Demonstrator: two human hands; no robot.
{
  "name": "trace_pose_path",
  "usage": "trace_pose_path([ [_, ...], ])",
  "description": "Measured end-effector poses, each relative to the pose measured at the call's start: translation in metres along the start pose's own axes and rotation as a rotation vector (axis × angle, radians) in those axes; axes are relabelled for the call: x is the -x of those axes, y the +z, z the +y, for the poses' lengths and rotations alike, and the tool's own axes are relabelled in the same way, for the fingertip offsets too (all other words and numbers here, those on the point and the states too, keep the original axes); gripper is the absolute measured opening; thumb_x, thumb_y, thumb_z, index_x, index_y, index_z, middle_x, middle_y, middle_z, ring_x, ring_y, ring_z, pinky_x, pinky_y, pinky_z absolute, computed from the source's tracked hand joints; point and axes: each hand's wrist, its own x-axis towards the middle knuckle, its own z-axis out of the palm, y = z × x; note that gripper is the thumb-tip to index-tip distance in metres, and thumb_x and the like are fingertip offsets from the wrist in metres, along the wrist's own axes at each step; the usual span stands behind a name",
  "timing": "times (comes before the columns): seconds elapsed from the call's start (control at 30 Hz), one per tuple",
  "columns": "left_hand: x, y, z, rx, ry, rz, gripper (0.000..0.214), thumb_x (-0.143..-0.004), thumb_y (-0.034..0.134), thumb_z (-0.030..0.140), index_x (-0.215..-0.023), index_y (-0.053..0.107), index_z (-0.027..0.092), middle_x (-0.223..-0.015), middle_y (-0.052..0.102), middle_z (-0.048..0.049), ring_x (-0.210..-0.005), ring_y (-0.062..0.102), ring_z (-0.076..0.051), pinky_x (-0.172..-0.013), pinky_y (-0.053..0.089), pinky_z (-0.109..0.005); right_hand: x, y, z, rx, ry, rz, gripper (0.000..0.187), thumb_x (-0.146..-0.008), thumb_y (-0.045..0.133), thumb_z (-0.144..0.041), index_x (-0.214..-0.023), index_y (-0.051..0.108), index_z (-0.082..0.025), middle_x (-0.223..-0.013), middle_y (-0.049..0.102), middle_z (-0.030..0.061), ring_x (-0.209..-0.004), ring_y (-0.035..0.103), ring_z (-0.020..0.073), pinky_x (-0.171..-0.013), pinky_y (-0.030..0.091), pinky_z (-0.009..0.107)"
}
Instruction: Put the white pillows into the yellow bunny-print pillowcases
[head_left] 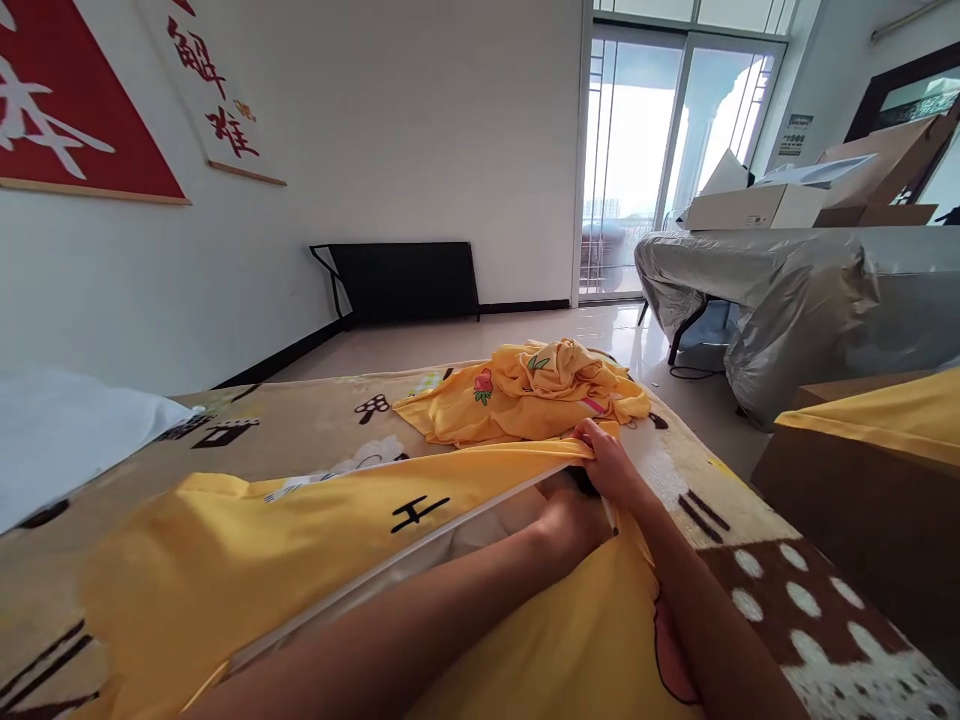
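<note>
A yellow pillowcase (315, 530) with a black print lies across a patterned blanket (757, 550) in front of me. Its open edge is lifted, and white filling shows inside. My left hand (566, 520) reaches into the opening, its fingers hidden under the fabric. My right hand (607, 465) pinches the upper edge of the opening at its far corner. A crumpled yellow cloth (525, 390) with a strawberry print lies just beyond both hands.
A white pillow (67, 430) lies at the left edge. A brown box draped in yellow cloth (862, 480) stands at the right. Behind it is a table wrapped in grey plastic (795, 290) with cardboard boxes on top. A black panel (405, 280) leans on the far wall.
</note>
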Motion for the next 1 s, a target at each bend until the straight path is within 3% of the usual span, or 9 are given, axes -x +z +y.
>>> trace_pose_path([
  [0.13,0.000,0.009,-0.013,0.163,0.009,0.046,0.016,-0.076,0.059,0.025,-0.085,0.071,0.018,-0.090,0.072,-0.0087,-0.090,0.064,-0.026,-0.086,0.048,-0.038,0.001,-0.005,0.005,-0.268,-0.028,-0.149,0.017,-0.066,0.053,-0.016,-0.080,0.043,-0.020,-0.074,0.059,-0.0015,-0.065,0.050,0.0123,-0.057,0.036,0.021],
  [0.23,0.007,0.024,-0.027,0.263,-0.223,0.209,0.037,-0.092,0.030,0.024,-0.111,0.061,0.016,-0.114,0.065,-0.0099,-0.111,0.056,-0.023,-0.099,0.044,-0.038,0.001,-0.015,0.001,-0.341,-0.051,-0.244,0.032,-0.064,0.056,-0.016,-0.095,0.052,-0.017,-0.082,0.061,-0.0005,-0.069,0.052,0.0117,-0.062,0.040,0.021],
  [0.3,0.007,0.033,-0.032,0.312,-0.378,0.317,0.047,-0.095,0.013,0.022,-0.128,0.046,0.017,-0.130,0.055,-0.0103,-0.125,0.046,-0.021,-0.106,0.039,-0.041,-0.001,-0.021,-0.002,-0.309,-0.069,-0.259,0.039,-0.064,0.054,-0.014,-0.103,0.056,-0.017,-0.085,0.063,0.0001,-0.072,0.054,0.0124,-0.065,0.041,0.022],
  [0.4,0.000,0.037,-0.032,0.355,-0.459,0.386,0.042,-0.095,0.022,0.026,-0.132,0.041,0.018,-0.135,0.051,-0.0110,-0.129,0.041,-0.024,-0.110,0.033,-0.047,-0.002,-0.023,-0.005,-0.088,-0.052,-0.143,0.041,-0.064,0.051,-0.009,-0.103,0.062,-0.017,-0.077,0.064,-0.0001,-0.073,0.056,0.0141,-0.069,0.041,0.024],
  [0.5,-0.006,0.034,-0.029,0.361,-0.446,0.397,0.039,-0.092,0.033,0.024,-0.128,0.046,0.017,-0.133,0.052,-0.0121,-0.127,0.044,-0.026,-0.110,0.031,-0.048,-0.001,-0.018,-0.008,0.191,0.028,-0.030,0.040,-0.062,0.047,-0.003,-0.094,0.066,-0.018,-0.078,0.067,0.0019,-0.077,0.057,0.0162,-0.070,0.038,0.025],
  [0.67,-0.005,0.031,-0.024,0.317,-0.370,0.351,0.038,-0.091,0.032,0.019,-0.124,0.050,0.013,-0.128,0.057,-0.0151,-0.122,0.050,-0.028,-0.106,0.034,-0.052,0.003,-0.009,-0.019,0.454,0.187,0.026,0.030,-0.065,0.045,-0.003,-0.081,0.064,-0.020,-0.085,0.066,0.0044,-0.080,0.056,0.0177,-0.063,0.031,0.026],
  [0.87,-0.005,0.029,-0.022,0.276,-0.239,0.308,0.042,-0.088,0.036,0.011,-0.127,0.049,0.012,-0.138,0.048,-0.0142,-0.131,0.041,-0.024,-0.113,0.029,-0.043,0.003,-0.005,-0.022,0.466,0.155,0.087,0.026,-0.064,0.047,-0.002,-0.078,0.060,-0.020,-0.089,0.060,0.0040,-0.081,0.053,0.0167,-0.060,0.028,0.026],
  [1.0,-0.004,0.030,-0.026,0.292,-0.223,0.298,0.041,-0.088,0.037,0.014,-0.127,0.049,0.014,-0.139,0.046,-0.0137,-0.130,0.042,-0.026,-0.110,0.032,-0.048,0.002,-0.003,-0.019,0.418,0.138,0.083,0.028,-0.063,0.046,-0.001,-0.078,0.060,-0.019,-0.089,0.058,0.0034,-0.083,0.052,0.0162,-0.062,0.029,0.025],
])
